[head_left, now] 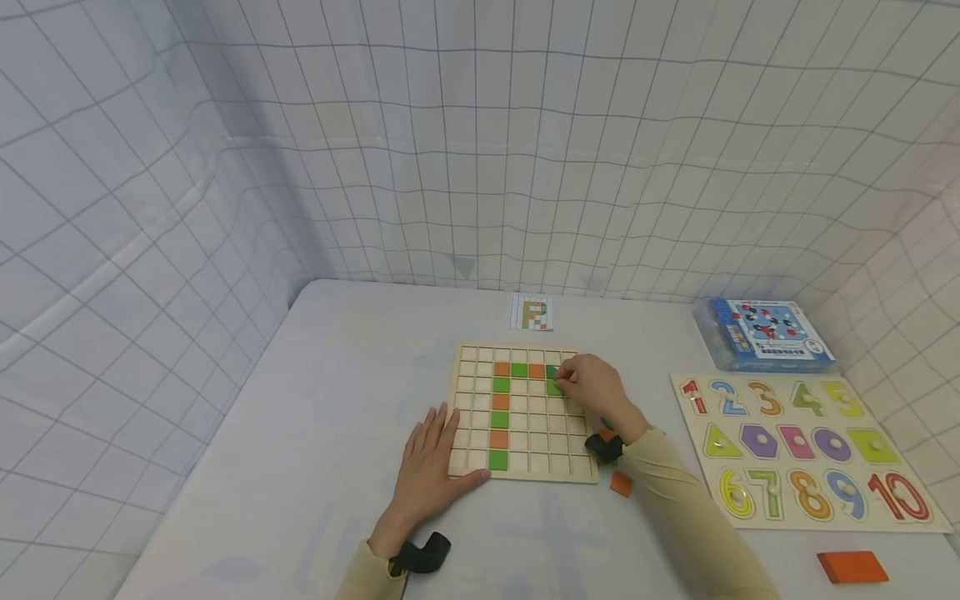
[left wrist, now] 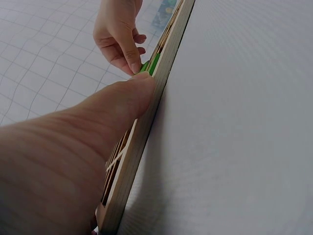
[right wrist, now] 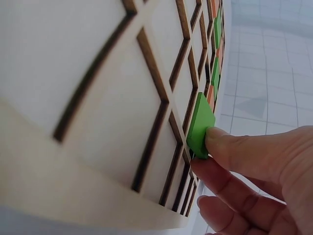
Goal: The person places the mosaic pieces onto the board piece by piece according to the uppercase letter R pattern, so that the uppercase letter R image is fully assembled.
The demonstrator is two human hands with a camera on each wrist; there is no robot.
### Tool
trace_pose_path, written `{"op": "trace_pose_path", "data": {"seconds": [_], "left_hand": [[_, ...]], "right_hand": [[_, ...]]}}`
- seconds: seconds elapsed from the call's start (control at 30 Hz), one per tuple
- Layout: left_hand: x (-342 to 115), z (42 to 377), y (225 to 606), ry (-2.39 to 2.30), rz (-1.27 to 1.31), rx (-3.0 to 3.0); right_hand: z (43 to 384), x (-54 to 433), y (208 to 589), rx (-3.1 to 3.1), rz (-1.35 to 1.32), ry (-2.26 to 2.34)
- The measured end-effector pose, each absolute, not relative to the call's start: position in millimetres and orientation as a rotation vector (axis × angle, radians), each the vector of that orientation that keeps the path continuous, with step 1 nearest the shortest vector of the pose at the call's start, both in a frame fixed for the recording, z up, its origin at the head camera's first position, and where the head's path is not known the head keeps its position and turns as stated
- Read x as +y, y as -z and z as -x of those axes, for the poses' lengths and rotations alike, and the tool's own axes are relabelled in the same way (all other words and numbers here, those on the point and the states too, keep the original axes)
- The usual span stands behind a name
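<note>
Right wrist view: the right hand (head_left: 597, 387) pinches a green tile (right wrist: 200, 122) tilted at the grid board (right wrist: 98, 182), just under the grip. Left of the grip, the left hand (head_left: 426, 473) rests at the board's corner. Squaring the tile to the ridges (right wrist: 170, 99) should help it seat.

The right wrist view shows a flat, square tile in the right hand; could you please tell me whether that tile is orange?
No, the right hand pinches a flat, square tile whose visible faces are green.
</note>
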State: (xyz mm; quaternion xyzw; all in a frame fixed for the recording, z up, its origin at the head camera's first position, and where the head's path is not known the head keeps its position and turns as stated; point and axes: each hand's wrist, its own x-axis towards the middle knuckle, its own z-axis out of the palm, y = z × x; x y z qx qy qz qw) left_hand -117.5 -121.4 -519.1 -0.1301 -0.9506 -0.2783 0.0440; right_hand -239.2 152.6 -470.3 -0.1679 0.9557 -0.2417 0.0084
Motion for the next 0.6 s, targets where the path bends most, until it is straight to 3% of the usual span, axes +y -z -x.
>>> {"op": "trace_pose_path", "data": {"seconds": [0.6], "left_hand": [[-121.8, 117.9, 519.4, 0.847, 0.409, -2.896]], "right_hand": [[237.0, 147.7, 467.1, 3.042, 0.516, 0.611]]}}
